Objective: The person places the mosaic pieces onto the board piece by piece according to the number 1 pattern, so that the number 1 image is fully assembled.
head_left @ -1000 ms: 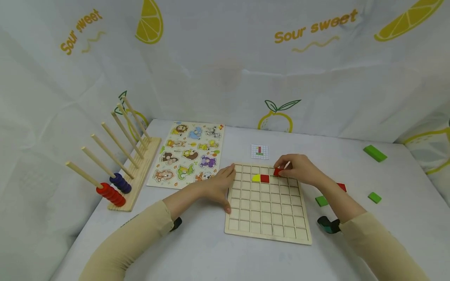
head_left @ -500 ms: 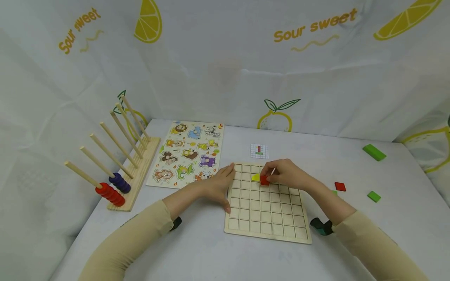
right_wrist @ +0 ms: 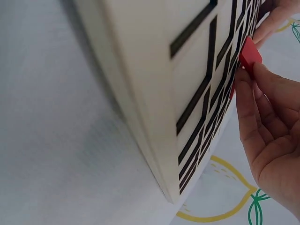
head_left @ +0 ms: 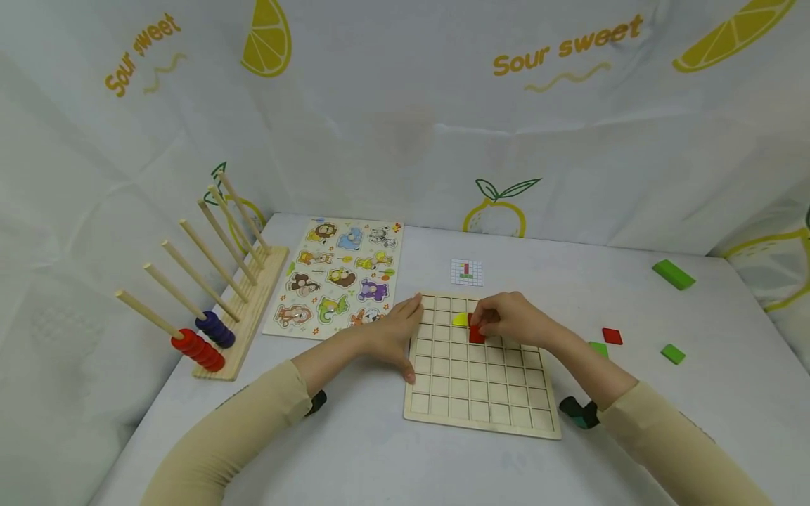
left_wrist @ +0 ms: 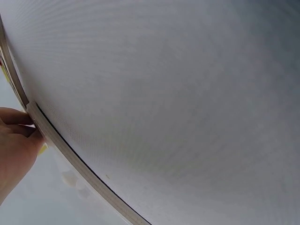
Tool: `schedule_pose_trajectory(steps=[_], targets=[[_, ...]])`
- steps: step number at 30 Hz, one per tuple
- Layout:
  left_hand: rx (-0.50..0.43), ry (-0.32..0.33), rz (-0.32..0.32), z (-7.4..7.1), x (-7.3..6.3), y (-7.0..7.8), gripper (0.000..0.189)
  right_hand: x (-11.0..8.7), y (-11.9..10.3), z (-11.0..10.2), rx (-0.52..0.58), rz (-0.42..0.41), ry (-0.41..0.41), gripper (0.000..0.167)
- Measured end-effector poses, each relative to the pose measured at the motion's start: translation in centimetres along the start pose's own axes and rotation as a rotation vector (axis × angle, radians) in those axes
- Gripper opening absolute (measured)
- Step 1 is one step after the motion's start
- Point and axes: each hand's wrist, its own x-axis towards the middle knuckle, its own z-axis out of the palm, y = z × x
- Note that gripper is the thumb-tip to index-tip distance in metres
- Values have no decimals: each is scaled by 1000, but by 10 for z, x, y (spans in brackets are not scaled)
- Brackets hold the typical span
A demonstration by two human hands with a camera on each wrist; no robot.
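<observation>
**Right grip (head_left: 514,320) pinches red tile (right_wrist: 250,55) over grid board (head_left: 481,390)**

The tile is tilted between thumb and fingers; whether it touches the board is unclear. A yellow piece (head_left: 460,320) lies on the board, just left of that grip. The left grip (head_left: 392,339) is spread against the board's left edge. Beyond the right grip, a pattern card (head_left: 466,273) lies on the worktop (head_left: 354,436).

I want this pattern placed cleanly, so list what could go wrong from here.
The held red tile, tilted in the right grip, might slip or seat crookedly. That grip is close to the yellow piece and could nudge it. If the left grip leaves the edge of the grid board, the board may shift.
</observation>
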Motion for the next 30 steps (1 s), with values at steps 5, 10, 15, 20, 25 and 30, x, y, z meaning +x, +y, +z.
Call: schedule_pose_trajectory(steps=[5, 10, 15, 20, 25, 30], targets=[[6, -5, 5, -1, 0, 0, 138, 0, 0, 3, -13, 15, 12, 9], [9, -9, 5, -1, -1, 1, 137, -1, -1, 3, -14, 18, 21, 9], [8, -6, 4, -1, -1, 1, 137, -2, 0, 3, -6, 0, 22, 8], [2, -6, 2, -1, -1, 2, 137, -1, 1, 5, 4, -8, 24, 8], [-1, 3, -1, -1, 0, 1, 138, -1, 1, 6, -13, -9, 51, 8], [-5, 4, 5, 1, 1, -1, 138, -2, 2, 7, -16, -5, 69, 8]])
